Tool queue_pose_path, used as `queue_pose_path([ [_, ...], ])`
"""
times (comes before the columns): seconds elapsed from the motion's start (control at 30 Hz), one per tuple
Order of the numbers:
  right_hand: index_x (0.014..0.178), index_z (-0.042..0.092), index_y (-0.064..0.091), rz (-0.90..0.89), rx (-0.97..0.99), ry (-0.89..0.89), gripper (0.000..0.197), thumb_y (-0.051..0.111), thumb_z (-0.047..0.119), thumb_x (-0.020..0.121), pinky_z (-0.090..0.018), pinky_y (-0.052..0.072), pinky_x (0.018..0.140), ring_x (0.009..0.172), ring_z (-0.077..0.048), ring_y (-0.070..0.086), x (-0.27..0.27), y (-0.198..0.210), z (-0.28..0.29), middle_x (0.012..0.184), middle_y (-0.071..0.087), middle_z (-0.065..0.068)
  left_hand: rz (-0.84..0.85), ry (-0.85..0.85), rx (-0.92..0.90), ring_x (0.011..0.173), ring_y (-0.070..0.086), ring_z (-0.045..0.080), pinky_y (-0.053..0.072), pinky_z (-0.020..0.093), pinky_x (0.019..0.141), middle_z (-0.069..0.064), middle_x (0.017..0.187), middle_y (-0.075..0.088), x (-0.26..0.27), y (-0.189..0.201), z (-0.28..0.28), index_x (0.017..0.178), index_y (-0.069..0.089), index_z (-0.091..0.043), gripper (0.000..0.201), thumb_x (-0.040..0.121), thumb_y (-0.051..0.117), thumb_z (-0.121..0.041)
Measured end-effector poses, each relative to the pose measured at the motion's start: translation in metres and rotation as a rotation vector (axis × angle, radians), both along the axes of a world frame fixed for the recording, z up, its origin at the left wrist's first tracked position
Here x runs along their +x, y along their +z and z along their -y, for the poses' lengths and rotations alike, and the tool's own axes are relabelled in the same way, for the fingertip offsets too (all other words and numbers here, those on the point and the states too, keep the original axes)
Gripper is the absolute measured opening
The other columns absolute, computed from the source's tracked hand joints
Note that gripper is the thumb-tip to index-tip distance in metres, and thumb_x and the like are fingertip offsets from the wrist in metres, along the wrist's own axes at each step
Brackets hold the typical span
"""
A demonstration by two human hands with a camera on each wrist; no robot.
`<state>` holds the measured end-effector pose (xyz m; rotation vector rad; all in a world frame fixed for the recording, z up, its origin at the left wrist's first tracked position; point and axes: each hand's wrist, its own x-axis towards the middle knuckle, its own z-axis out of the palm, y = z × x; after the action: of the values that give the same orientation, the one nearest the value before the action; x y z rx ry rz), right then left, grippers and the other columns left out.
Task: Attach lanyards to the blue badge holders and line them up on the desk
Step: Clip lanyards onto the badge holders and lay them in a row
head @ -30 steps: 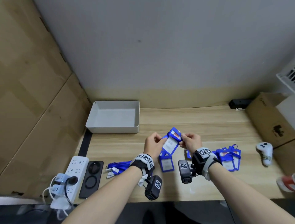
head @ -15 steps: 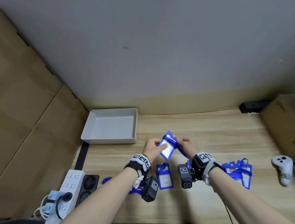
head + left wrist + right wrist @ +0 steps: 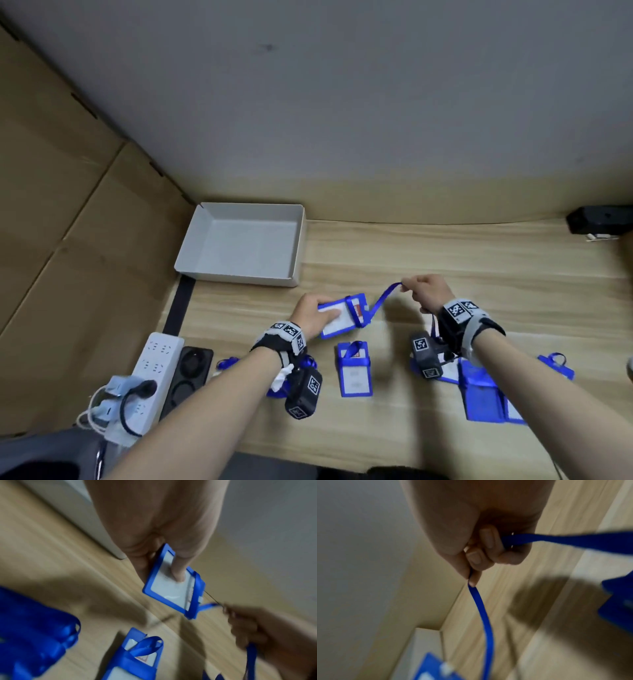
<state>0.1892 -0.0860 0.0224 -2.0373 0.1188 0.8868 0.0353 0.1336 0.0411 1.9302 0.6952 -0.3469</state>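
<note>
My left hand (image 3: 310,315) (image 3: 164,555) grips a blue badge holder (image 3: 342,317) (image 3: 173,582) just above the desk, thumb pressed on its clear window. A blue lanyard (image 3: 385,299) (image 3: 483,618) runs from the holder's top end to my right hand (image 3: 423,291) (image 3: 471,566), which pinches the strap between thumb and forefinger and pulls it out to the right. The rest of the strap trails back past that wrist. One finished blue badge holder (image 3: 354,370) (image 3: 135,660) with a lanyard loop lies on the desk (image 3: 479,260) nearer me.
A pile of blue holders (image 3: 486,390) lies under my right forearm, and loose blue lanyards (image 3: 34,635) lie under my left wrist. A white open box (image 3: 239,240) stands at the back left. A power strip (image 3: 150,370) sits at the left edge, a black device (image 3: 599,219) at the far right.
My hands have drawn apart: the right has pulled the lanyard out to the right while the left has lowered the holder flat toward the desk.
</note>
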Motion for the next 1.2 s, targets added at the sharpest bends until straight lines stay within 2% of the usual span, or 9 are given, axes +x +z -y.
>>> queue_pose_path([
  [0.1,0.073,0.007,0.071,0.043,-0.326,0.080,0.025,0.064,0.027,0.086,-0.029,0.040,0.063,0.069,-0.029,0.057,0.007,-0.030,0.028,0.070,0.062,-0.013,-0.110,0.139,0.139,0.073,0.058,0.018,0.044,0.025,0.067,0.006,0.081,0.066,-0.006,-0.011,-0.009,0.084,0.069,-0.014,0.004,0.086,0.068,-0.010],
  [0.2,0.080,0.013,0.073,0.052,-0.421,0.104,0.019,0.066,0.031,0.084,-0.029,0.044,0.071,0.085,-0.032,0.063,0.004,-0.049,0.047,0.091,0.072,-0.016,-0.269,-0.041,0.230,0.084,0.063,0.020,0.049,0.028,0.077,0.007,0.095,0.072,-0.013,-0.015,-0.021,0.096,0.073,-0.013,0.013,0.085,0.070,-0.018],
  [0.43,0.114,0.024,0.071,0.345,-0.344,0.258,0.035,0.068,0.030,0.079,-0.038,0.038,0.102,0.125,-0.033,0.043,-0.016,-0.023,0.010,0.128,0.058,-0.009,-0.185,-0.264,0.145,0.087,0.068,0.019,0.053,0.029,0.080,0.005,0.097,0.075,-0.010,0.012,-0.025,0.102,0.076,-0.012,0.020,0.083,0.076,-0.019],
  [0.53,0.104,0.028,0.073,0.227,0.077,0.362,0.037,0.068,0.026,0.067,-0.030,0.040,0.103,0.121,-0.018,0.055,-0.038,0.003,-0.027,0.123,0.065,0.000,-0.090,-0.275,0.124,0.081,0.065,0.014,0.052,0.027,0.077,0.007,0.096,0.074,-0.006,0.030,-0.028,0.103,0.075,-0.007,0.020,0.084,0.075,-0.015],
  [0.7,0.100,0.021,0.073,0.151,0.254,0.692,0.025,0.068,0.007,0.080,-0.016,0.046,0.075,0.080,0.003,0.060,-0.064,0.026,-0.056,0.094,0.071,0.009,-0.035,-0.224,0.171,0.089,0.064,0.018,0.052,0.030,0.083,0.012,0.109,0.070,-0.005,0.060,-0.049,0.113,0.069,-0.001,0.027,0.088,0.070,-0.013],
  [0.8,0.080,0.014,0.068,0.159,0.259,0.688,0.022,0.058,0.000,0.094,-0.020,0.045,0.070,0.066,-0.004,0.061,-0.065,0.037,-0.055,0.075,0.069,0.002,-0.058,-0.242,0.194,0.097,0.066,0.021,0.053,0.029,0.083,0.012,0.113,0.069,-0.010,0.070,-0.059,0.114,0.067,-0.003,0.028,0.090,0.069,-0.017],
  [1.0,0.094,0.006,0.068,0.178,0.248,0.614,0.020,0.049,0.002,0.100,-0.029,0.047,0.058,0.055,-0.013,0.056,-0.069,0.068,-0.054,0.068,0.068,0.007,-0.098,-0.319,0.279,0.086,0.067,0.021,0.054,0.031,0.073,0.006,0.094,0.071,-0.015,0.085,-0.053,0.099,0.072,-0.010,0.021,0.085,0.069,-0.025],
  [1.1,0.071,0.015,0.070,0.257,0.233,0.568,0.028,0.060,0.017,0.097,-0.027,0.038,0.049,0.045,-0.013,0.043,-0.072,0.083,-0.052,0.053,0.058,0.008,-0.081,-0.405,0.311,0.069,0.056,0.021,0.042,0.030,0.061,0.003,0.077,0.063,-0.012,0.094,-0.035,0.089,0.069,-0.010,0.029,0.079,0.068,-0.037],
  [1.2,0.063,0.017,0.072,0.333,0.267,0.476,0.031,0.069,0.038,0.086,-0.032,0.033,0.058,0.056,-0.019,0.038,-0.073,0.086,-0.050,0.055,0.060,-0.007,0.040,-0.385,0.232,0.077,0.064,0.021,0.052,0.035,0.071,-0.001,0.080,0.069,-0.004,0.095,-0.017,0.085,0.067,-0.026,0.023,0.075,0.067,-0.047],
])
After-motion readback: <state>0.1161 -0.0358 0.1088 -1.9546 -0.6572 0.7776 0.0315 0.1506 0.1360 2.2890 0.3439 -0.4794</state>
